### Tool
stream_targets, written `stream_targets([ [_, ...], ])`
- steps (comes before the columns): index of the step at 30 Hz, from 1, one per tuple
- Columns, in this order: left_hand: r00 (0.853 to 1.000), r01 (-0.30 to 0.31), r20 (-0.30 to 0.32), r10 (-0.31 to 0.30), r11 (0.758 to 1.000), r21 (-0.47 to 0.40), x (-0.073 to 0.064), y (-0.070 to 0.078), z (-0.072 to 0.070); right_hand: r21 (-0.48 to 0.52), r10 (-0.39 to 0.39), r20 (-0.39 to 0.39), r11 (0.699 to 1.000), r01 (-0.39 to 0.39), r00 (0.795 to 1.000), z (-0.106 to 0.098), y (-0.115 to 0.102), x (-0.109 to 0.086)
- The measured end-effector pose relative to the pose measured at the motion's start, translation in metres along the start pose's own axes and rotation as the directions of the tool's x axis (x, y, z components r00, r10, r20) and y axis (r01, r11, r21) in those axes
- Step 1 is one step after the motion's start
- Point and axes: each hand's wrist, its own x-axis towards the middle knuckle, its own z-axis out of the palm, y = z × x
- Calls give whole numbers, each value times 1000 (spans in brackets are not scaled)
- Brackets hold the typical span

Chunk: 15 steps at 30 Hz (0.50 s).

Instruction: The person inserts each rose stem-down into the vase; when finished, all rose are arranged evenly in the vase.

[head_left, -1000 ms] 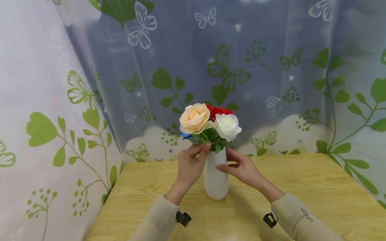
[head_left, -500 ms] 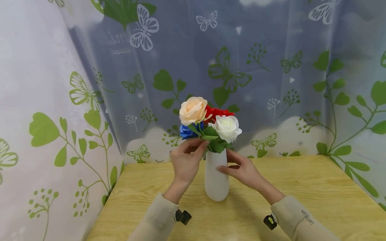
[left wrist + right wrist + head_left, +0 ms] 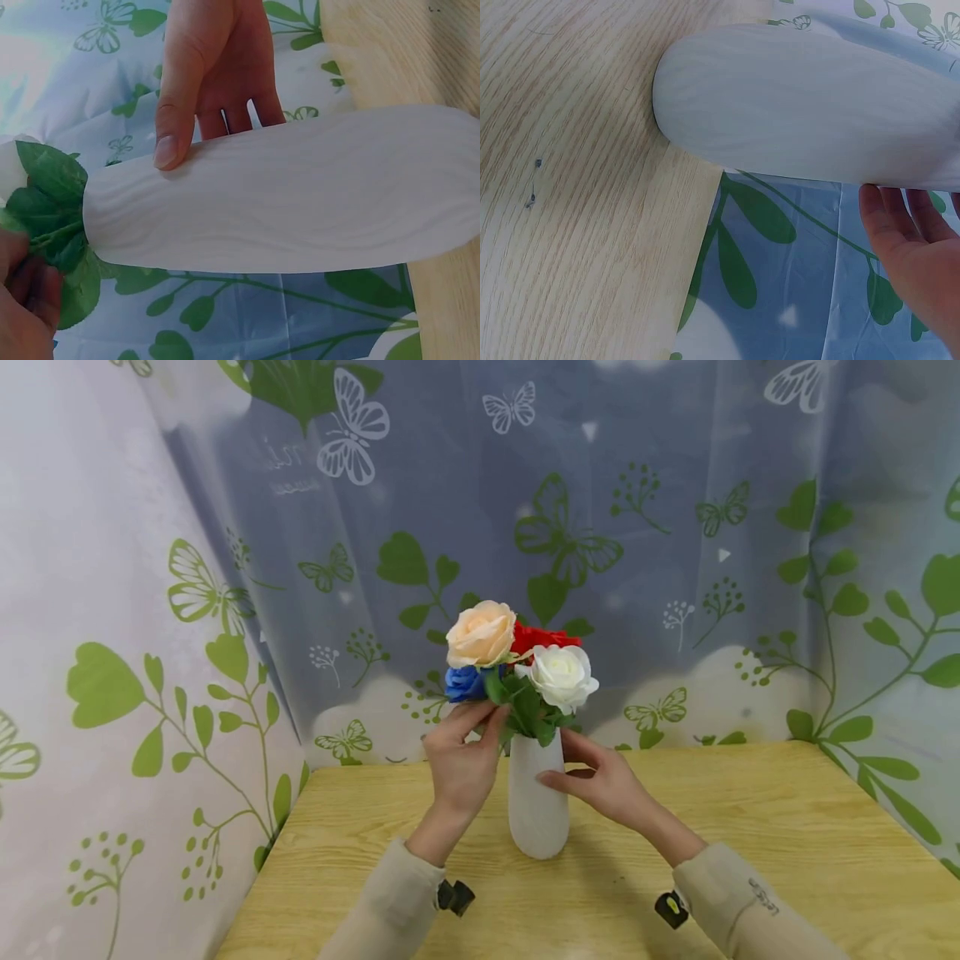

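A white vase (image 3: 538,810) stands upright on the table, holding artificial roses: peach (image 3: 482,635), blue (image 3: 463,683), red (image 3: 546,637) and white (image 3: 561,678). My right hand (image 3: 609,781) grips the vase from the right near its top. In the left wrist view its thumb (image 3: 174,120) lies on the vase, with the fingers partly hidden behind. At the left of the vase's mouth, my left hand (image 3: 459,764) pinches a green stem (image 3: 56,235) among the leaves (image 3: 528,710). Which rose that stem carries cannot be told. The lower stems are hidden inside the vase.
The wooden table (image 3: 360,860) carries the vase near its back edge. A printed curtain (image 3: 465,485) with butterflies and leaves hangs behind and along both sides. Dark straps with small devices (image 3: 456,898) sit at both sleeve cuffs.
My left hand has shifted left, away from the vase's rim. The peach rose has risen slightly, and the blue rose shows more below it. My right hand stays on the vase.
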Motion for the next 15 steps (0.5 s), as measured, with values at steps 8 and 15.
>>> stream_targets([
  [8,973,182,135,-188,982,55,-3,4,-2,4,-3,5,1000,3,1000,1,-2,0],
  [15,938,253,219,-267,963,89,-7,3,-3,11,-9,-1,1000,9,1000,1,-4,-1],
])
